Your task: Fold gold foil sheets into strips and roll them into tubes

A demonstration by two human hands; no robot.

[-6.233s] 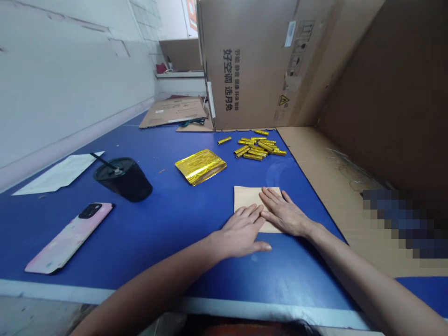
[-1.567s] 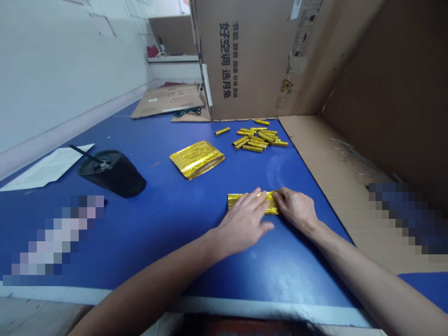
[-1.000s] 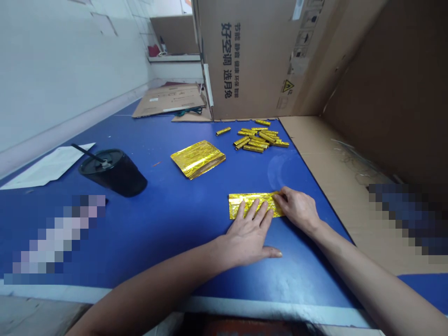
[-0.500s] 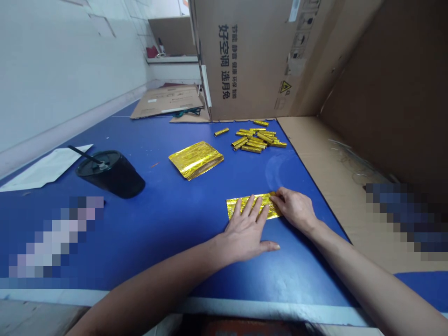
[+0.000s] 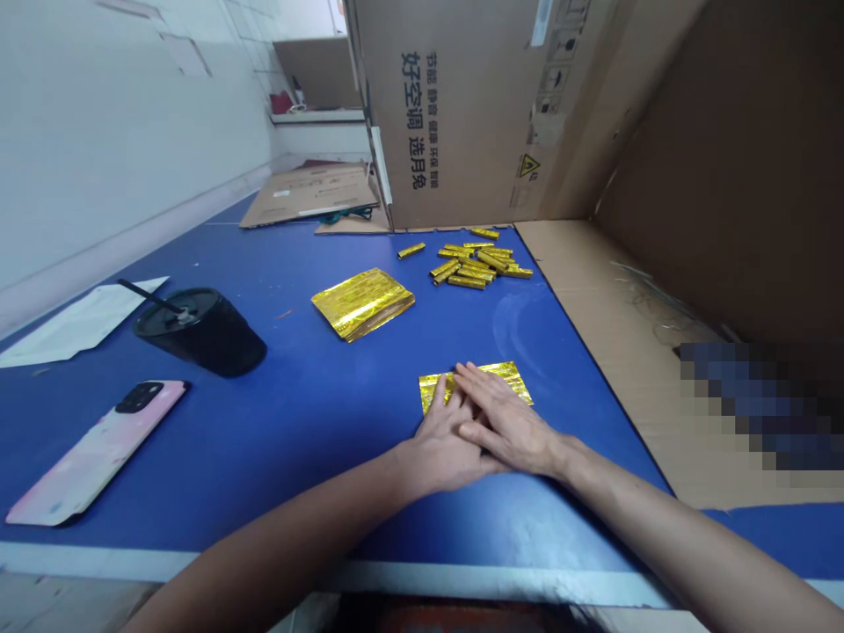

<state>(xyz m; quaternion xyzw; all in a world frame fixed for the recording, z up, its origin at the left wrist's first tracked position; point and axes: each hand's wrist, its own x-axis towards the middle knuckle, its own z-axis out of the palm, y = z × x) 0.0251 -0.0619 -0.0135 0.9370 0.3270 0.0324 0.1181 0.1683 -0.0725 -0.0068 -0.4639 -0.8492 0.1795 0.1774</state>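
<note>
A folded gold foil sheet lies flat on the blue table, close to my body. My left hand rests on its near edge, fingers spread. My right hand lies across the left hand's fingers and on the foil, hiding the sheet's lower middle. Neither hand grips anything. Farther off lie a stack of gold foil sheets and a loose pile of small gold foil rolls, with a single roll to its left.
A black lidded cup with a straw stands left of the foil stack, beside white paper. A phone in a pink case lies at the left. A large cardboard box stands behind the table, with cardboard sheets at the right.
My right hand has slid left from the foil's right end and now lies over my left hand's fingers. The view has shifted slightly, and the phone is no longer blurred.
</note>
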